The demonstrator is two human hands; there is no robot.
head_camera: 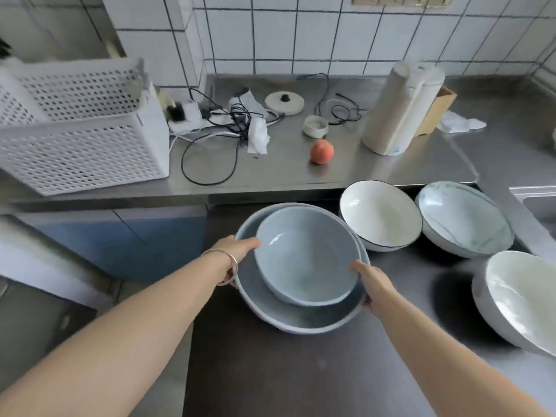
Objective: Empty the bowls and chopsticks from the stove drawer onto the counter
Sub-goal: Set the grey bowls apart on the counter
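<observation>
Two nested blue-grey bowls (304, 266), a smaller one sitting inside a wider one, look glazed, stiff and breakable, probably heavy as a pair and slick at the rim. Opposite edges seem the safest hold (a one-sided grip might tip the inner bowl). The left hand (237, 251) grips the rim at nine o'clock, the right hand (371, 282) at three o'clock, fingers curled round the edges. The stack is at the middle of the view, over the dark stove top (270, 371).

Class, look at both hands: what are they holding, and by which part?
Two nested blue-grey bowls, held at opposite sides of the rims: left hand on the left, right hand on the right.
</observation>
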